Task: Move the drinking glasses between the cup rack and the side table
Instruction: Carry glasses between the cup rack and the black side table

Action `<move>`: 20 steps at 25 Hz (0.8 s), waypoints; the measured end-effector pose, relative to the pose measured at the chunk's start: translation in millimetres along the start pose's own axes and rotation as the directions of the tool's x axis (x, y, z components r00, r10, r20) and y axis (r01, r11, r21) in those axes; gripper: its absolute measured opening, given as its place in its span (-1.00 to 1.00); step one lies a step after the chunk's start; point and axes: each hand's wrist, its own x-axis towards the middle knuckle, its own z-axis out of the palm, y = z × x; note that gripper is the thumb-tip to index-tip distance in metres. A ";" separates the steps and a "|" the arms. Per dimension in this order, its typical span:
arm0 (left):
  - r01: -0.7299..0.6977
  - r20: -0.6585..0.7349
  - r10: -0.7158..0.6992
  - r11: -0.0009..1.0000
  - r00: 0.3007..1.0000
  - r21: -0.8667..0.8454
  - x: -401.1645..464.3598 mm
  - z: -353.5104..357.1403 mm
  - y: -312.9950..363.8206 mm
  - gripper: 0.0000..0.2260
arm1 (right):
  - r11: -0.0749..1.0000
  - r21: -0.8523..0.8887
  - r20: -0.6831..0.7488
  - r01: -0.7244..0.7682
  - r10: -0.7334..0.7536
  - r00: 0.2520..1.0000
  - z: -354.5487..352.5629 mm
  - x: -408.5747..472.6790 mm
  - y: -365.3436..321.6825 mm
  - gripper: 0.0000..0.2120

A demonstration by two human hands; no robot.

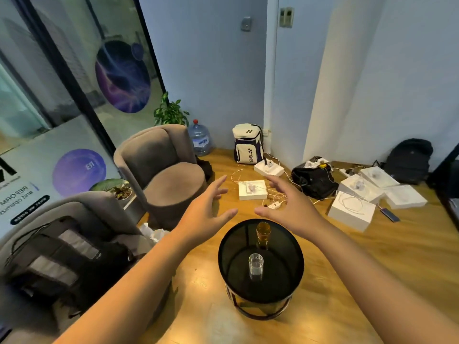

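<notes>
1. Table [233,279], round with a dark see-through top, stands on the wooden floor [372,256] low in the middle of the view.
2. On the table stand two drinking glasses, both upright: an amber glass [263,234] toward 12 o'clock near the far rim, and a clear glass [255,265] about at the centre. They are near each other but apart.
3. The left hand [206,209] hovers above the floor beyond the table's rim at about 10 o'clock, fingers [218,182] spread and relaxed, holding nothing.
4. The right hand [290,207] hovers at about 1 o'clock of the table, palm facing the left hand, fingers spread and slightly bent, also holding nothing.
5. Neither hand touches a glass or the table.
6. At 9 to 11 o'clock are two grey armchairs [171,180]; a dark bag [64,261] lies on the nearer one.
7. At 12 o'clock, against the wall, stand a white backpack [248,144] and a water jug [201,140].
8. At 1 to 3 o'clock white boxes [352,213] and cables lie on the floor, with a black bag [314,181] among them.
</notes>
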 end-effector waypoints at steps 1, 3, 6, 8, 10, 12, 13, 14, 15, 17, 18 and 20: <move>0.022 0.006 -0.022 1.000 1.000 -0.015 10.9 8.9 -6.2 -0.20 | 1.000 0.007 0.013 -0.018 0.018 1.000 -0.9 12.1 10.5 -0.14; 0.069 0.025 -0.068 0.997 0.997 -0.032 35.1 26.6 -17.5 -0.19 | 0.999 0.008 0.034 -0.051 0.051 0.998 -5.7 37.5 32.8 -0.12; 0.107 0.066 -0.104 0.994 0.992 -0.028 74.9 56.5 -39.8 -0.19 | 0.995 -0.002 0.039 -0.102 0.102 0.994 -11.7 72.0 71.7 -0.14; 0.101 0.097 -0.100 0.995 0.990 -0.013 95.5 76.1 -55.5 -0.19 | 0.990 -0.009 0.037 -0.143 0.143 0.989 -9.0 84.7 96.4 -0.16; 0.113 0.148 -0.110 0.994 0.983 -0.007 115.1 100.0 -72.8 -0.20 | 0.979 -0.001 0.038 -0.202 0.202 0.979 2.3 93.2 123.9 -0.22; 0.128 0.199 -0.120 0.991 0.973 -0.027 131.1 125.5 -92.1 -0.20 | 0.967 0.013 0.040 -0.254 0.253 0.967 17.7 99.5 148.4 -0.27; 0.133 0.223 -0.121 0.990 0.967 -0.041 137.7 137.3 -101.8 -0.20 | 0.961 0.018 0.042 -0.274 0.273 0.961 25.5 102.9 158.5 -0.29; 0.136 0.252 -0.120 0.989 0.960 -0.049 142.7 148.7 -111.5 -0.19 | 0.955 0.025 0.044 -0.294 0.293 0.955 33.5 105.2 166.9 -0.30; 0.135 0.278 -0.116 0.989 0.954 -0.053 146.3 157.9 -119.9 -0.19 | 0.950 0.031 0.042 -0.310 0.308 0.950 40.8 106.2 174.4 -0.31; 0.130 0.324 -0.102 0.989 0.940 -0.066 156.1 174.6 -140.3 -0.16 | 0.935 0.046 0.031 -0.351 0.350 0.936 55.8 108.7 188.4 -0.31; 0.130 0.346 -0.097 0.989 0.933 -0.076 162.1 182.1 -152.1 -0.14 | 0.926 0.055 0.021 -0.374 0.373 0.928 64.1 110.5 194.6 -0.30; 0.122 0.390 -0.076 0.988 0.917 -0.092 172.1 194.8 -179.7 -0.09 | 0.903 0.086 0.009 -0.420 0.421 0.907 85.9 112.1 206.1 -0.31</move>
